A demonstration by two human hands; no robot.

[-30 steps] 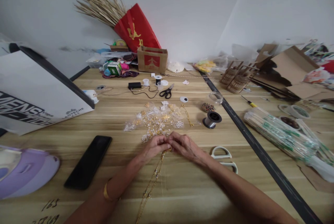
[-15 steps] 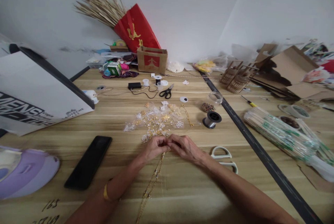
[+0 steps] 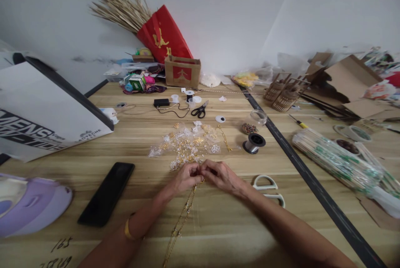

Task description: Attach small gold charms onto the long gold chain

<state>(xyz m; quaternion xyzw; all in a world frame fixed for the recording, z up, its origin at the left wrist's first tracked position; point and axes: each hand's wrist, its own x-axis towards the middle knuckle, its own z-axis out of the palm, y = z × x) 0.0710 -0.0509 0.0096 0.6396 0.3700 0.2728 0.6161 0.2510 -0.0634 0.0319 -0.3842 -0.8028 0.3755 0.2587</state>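
Observation:
Fingertip to fingertip, my left hand (image 3: 188,176) and my right hand (image 3: 219,175) meet above the middle of the table. Both are closed in a pinch on a gold beaded chain (image 3: 181,222), which hangs from under the fingers toward the near edge in two strands. The small part between the fingertips is hidden. Just beyond the hands lies a pile of gold and clear beads and findings (image 3: 190,143), partly in small plastic bags. A short gold chain (image 3: 225,139) rests to the right of the pile.
A black phone (image 3: 106,195) and a purple and white device (image 3: 34,205) lie to the left. White-handled scissors (image 3: 265,182) are near my right forearm, with a wire spool (image 3: 254,143) beyond. Black scissors (image 3: 200,110) lie farther back. Bagged sticks (image 3: 337,157) lie right of the dark strip.
Hardly anything differs. Both hands keep their pinch in the same place, and a bit of gold under the right fingertips shows slightly differently.

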